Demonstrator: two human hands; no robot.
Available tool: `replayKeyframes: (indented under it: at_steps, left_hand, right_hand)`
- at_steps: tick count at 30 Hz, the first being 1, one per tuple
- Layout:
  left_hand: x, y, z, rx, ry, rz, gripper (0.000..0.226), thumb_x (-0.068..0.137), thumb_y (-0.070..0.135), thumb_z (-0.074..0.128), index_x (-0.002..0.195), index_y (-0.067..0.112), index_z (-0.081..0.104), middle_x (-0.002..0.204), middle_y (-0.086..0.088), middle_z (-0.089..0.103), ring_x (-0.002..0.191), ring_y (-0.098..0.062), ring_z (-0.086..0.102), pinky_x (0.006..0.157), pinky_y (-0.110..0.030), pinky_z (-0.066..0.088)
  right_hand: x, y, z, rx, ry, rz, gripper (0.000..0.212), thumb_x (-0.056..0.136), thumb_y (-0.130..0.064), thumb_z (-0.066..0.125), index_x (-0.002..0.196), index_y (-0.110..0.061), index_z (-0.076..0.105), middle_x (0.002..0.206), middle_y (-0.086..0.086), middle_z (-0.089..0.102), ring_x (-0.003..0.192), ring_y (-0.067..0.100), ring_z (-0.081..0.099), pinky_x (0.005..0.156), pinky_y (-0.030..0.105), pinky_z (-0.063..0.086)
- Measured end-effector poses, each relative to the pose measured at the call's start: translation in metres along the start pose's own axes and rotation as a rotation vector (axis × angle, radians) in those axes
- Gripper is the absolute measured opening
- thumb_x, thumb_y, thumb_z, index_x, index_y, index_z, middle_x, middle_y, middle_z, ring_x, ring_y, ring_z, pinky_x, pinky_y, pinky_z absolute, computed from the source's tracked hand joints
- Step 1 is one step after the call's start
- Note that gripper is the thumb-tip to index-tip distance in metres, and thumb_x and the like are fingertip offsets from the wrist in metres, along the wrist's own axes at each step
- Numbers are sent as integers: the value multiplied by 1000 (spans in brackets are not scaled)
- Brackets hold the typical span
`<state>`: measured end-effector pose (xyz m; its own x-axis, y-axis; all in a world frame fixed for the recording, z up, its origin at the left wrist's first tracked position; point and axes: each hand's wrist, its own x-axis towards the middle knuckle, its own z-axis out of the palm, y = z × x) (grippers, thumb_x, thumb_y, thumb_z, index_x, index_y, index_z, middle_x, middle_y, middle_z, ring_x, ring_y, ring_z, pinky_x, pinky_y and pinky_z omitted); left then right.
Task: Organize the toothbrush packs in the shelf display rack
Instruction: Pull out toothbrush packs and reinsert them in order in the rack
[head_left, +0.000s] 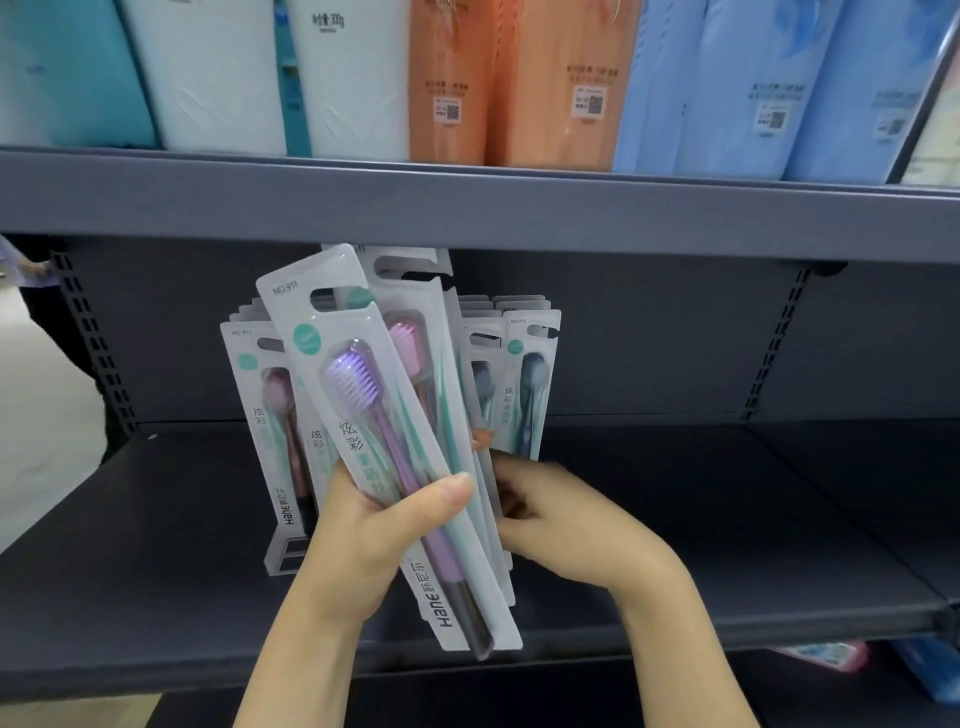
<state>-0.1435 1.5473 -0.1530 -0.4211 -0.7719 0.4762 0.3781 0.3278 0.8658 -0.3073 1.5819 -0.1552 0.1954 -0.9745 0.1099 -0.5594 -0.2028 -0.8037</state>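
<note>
Left hand (363, 535) grips purple toothbrush pack (384, 441) (bare shelf (727, 519) rightward).

Right hand (550, 512) fingertips behind packs (483, 499)

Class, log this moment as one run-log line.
left hand: grips purple toothbrush pack | right hand: behind held packs, grip unclear | display rack: partly filled

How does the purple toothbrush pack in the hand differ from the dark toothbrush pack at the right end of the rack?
The purple toothbrush pack is gripped by the left hand and leans left; the dark toothbrush pack stands nearly upright in the rack, untouched. The purple one fronts a fanned bundle of packs, while the dark one fronts a tidy row. Brush colours differ: purple against dark. Both share the same white and teal card with a hang slot.
</note>
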Motion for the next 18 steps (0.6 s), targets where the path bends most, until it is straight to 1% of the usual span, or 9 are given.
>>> replayKeyframes:
  at_steps: [3, 5, 7, 8, 10, 11, 13, 15, 18]
  left_hand:
    - [-2, 3, -3, -20, 32, 36, 49, 50, 61, 82, 90, 34, 74, 97, 2, 74, 96, -20, 69, 76, -39, 58]
    - [-1, 4, -6, -12, 63, 72, 45, 52, 54, 83, 91, 34, 74, 95, 3, 74, 94, -20, 70, 75, -36, 57]
    - [1, 3, -9, 16, 112, 83, 31, 55, 37, 79, 86, 35, 74, 89, 5, 74, 91, -16, 70, 75, -34, 57]
    - [2, 1, -11, 29, 136, 78, 27, 56, 33, 74, 83, 35, 75, 87, 5, 74, 90, -16, 70, 76, -35, 57]
    - [2, 0, -14, 24, 166, 58, 27, 55, 32, 72, 82, 33, 75, 86, 3, 74, 89, -17, 70, 77, -35, 57]
    - [2, -1, -15, 11, 171, 50, 30, 53, 33, 76, 83, 32, 75, 87, 2, 74, 90, -18, 70, 76, -35, 57]
    - [2, -2, -18, -4, 169, 46, 45, 46, 46, 86, 87, 31, 74, 91, 1, 74, 93, -18, 70, 76, -33, 56]
    - [3, -2, -21, -8, 165, 41, 53, 45, 58, 84, 90, 32, 74, 93, 3, 74, 95, -19, 69, 77, -32, 57]
    - [2, -2, -22, -10, 158, 54, 50, 47, 59, 83, 89, 33, 74, 92, 5, 74, 95, -17, 70, 77, -30, 55]
  right_hand:
    - [3, 10, -3, 88, -29, 53, 34, 86, -38, 64, 118, -30, 58, 115, -6, 66, 107, 15, 62, 97, 42, 49]
    - [5, 22, -5, 164, -14, 80, 40, 81, -44, 65, 115, -25, 58, 113, -3, 65, 107, 16, 62, 98, 42, 48]
    - [6, 34, -5, 229, 5, 79, 52, 76, -55, 57, 116, -22, 56, 109, -5, 66, 103, 12, 63, 95, 35, 50]
    - [6, 38, -2, 277, 47, 80, 53, 77, -57, 52, 114, -20, 57, 103, -7, 67, 97, 10, 65, 90, 29, 52]
    - [11, 48, 6, 336, 226, 120, 37, 87, -50, 50, 103, -19, 61, 87, -8, 67, 81, 11, 65, 73, 19, 51]
    - [15, 53, 10, 267, 336, 154, 28, 91, -44, 52, 96, -18, 61, 80, -7, 64, 74, 9, 62, 66, 14, 48]
    - [24, 65, 15, -20, 469, 222, 16, 90, -35, 58, 92, -18, 57, 74, -6, 58, 65, 4, 54, 57, 9, 42]
    - [32, 73, 21, -121, 509, 259, 21, 87, -33, 63, 98, -17, 56, 74, -4, 58, 66, 4, 55, 58, 12, 43]
    - [42, 81, 35, -149, 532, 291, 33, 83, -39, 66, 102, -15, 56, 73, -5, 57, 68, 12, 58, 60, 21, 46]
